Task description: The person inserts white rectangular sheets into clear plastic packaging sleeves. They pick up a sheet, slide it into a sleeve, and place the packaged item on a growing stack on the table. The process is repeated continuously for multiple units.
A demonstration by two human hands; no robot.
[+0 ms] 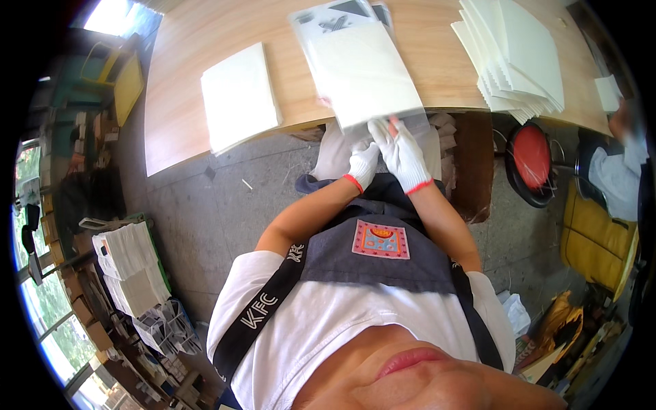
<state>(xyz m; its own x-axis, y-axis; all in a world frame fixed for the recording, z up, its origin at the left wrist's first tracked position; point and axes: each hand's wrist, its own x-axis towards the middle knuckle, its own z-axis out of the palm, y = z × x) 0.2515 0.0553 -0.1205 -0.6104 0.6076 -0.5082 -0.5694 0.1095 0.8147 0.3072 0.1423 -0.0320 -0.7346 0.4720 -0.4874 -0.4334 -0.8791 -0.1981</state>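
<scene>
A white paper sheet or stack lies in a clear plastic sleeve at the table's near edge, and the sleeve's clear end hangs over that edge. My right hand, in a white knit glove with a red cuff, reaches to this clear end with its fingers stretched out and touching it. A pinkish fingertip shows at its top. Just left of it and lower, my left hand, gloved alike, is closed by the sleeve's near end. What its fingers hold, if anything, is hidden.
A white paper stack lies on the wooden table to the left. Fanned white sheets with jagged edges lie at the right. Beyond them a person's sleeve shows, near a red-seated stool. Bundled papers stand at lower left.
</scene>
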